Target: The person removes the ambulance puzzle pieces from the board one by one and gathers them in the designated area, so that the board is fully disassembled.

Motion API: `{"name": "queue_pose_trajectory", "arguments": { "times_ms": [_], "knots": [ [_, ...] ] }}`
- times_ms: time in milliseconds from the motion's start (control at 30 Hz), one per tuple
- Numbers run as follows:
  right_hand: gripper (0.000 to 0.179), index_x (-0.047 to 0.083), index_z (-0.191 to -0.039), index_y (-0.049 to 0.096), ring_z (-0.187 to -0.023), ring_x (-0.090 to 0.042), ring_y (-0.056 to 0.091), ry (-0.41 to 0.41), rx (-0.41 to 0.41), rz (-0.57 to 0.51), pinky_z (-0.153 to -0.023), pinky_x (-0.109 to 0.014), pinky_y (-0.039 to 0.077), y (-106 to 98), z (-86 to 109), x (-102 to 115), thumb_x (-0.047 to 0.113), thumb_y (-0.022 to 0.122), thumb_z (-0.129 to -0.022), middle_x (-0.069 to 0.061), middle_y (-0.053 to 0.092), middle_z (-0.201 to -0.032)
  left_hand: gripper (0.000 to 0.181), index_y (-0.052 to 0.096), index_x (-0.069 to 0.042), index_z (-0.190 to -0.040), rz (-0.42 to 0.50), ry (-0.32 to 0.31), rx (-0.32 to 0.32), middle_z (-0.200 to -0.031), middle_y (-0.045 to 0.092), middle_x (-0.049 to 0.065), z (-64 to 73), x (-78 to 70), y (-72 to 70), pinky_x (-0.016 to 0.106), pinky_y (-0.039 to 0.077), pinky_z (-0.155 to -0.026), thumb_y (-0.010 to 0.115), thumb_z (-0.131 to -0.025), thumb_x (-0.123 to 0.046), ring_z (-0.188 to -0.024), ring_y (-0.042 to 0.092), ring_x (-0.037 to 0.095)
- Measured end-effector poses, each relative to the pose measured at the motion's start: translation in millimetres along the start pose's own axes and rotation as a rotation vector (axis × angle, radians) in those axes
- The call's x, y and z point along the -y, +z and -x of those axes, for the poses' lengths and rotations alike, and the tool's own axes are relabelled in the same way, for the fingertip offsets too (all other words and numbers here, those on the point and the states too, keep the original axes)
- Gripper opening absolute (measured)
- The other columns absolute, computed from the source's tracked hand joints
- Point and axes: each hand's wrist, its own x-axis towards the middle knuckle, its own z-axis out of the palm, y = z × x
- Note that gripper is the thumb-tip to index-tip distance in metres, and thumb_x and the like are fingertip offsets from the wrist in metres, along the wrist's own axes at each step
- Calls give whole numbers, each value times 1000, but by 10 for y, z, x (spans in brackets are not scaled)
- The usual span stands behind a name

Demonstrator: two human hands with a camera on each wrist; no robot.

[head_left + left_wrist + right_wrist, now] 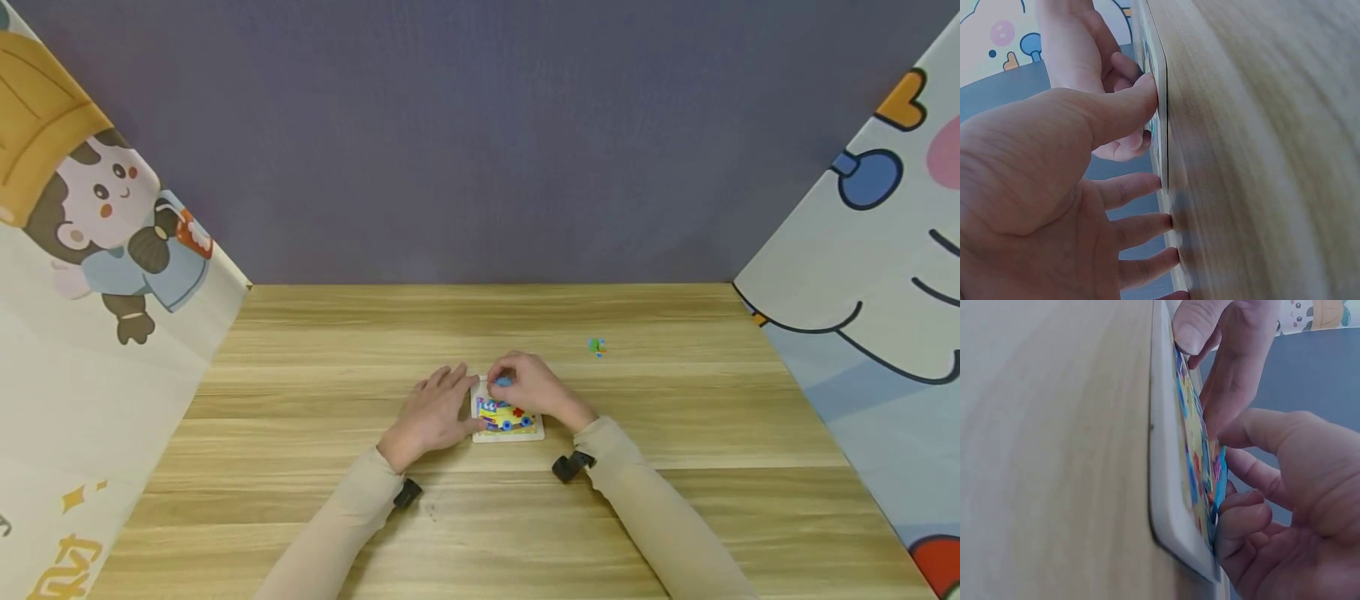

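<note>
One spread left hand [433, 414] touching the puzzle [510, 438] here, and the right hand [534, 385] pinches a blue piece [504, 382] near the far edge!

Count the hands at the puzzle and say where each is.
2. The left hand is at the left edge of the puzzle, thumb on it; the right hand is over its upper part, pinching a blue piece. Neither is hidden.

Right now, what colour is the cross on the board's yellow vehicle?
The cross is red; clearest in the head view.
</note>
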Motion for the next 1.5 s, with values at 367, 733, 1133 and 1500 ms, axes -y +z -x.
{"name": "queue_pose_trajectory", "arguments": {
  "times_ms": [367, 733, 1133, 1500],
  "knots": [
    [47, 10, -136, 70, -68, -12, 54, 12, 128, -71, -61, -24, 48, -136, 81, -85, 23, 85, -93, -1, 67, -97, 76, 47, -14, -161, -4, -1, 7, -174, 31, 18, -8, -5, -6, 69, 31, -127, 71, -99, -52, -160, 29, 46],
    [44, 12, -133, 73, -71, -12, 52, 6, 120, -39, -64, -24, 47, -190, 106, -96, 25, 86, -93, -1, 68, -107, 76, 48, -13, -161, 12, 5, 0, -174, 31, 19, -17, 1, -6, 70, 30, -127, 72, -99, -51, -160, 28, 47],
    [35, 14, -129, 78, -68, -12, 52, 6, 124, -72, -61, -24, 46, -198, 97, -139, 19, 83, -94, 0, 74, -104, 69, 58, -12, -153, 9, 17, -61, -167, 44, 21, -93, -109, 39, 71, 38, -121, 74, -98, -50, -153, 40, 48],
    [33, 13, -124, 75, -80, -13, 63, -2, 136, -121, -74, -28, 56, -198, 125, -171, 21, 85, -93, -2, 72, -102, 69, 58, -14, -153, -59, -13, -54, -167, 45, 19, -135, -175, 65, 68, 43, -119, 75, -97, -51, -152, 43, 45]
  ]
}}
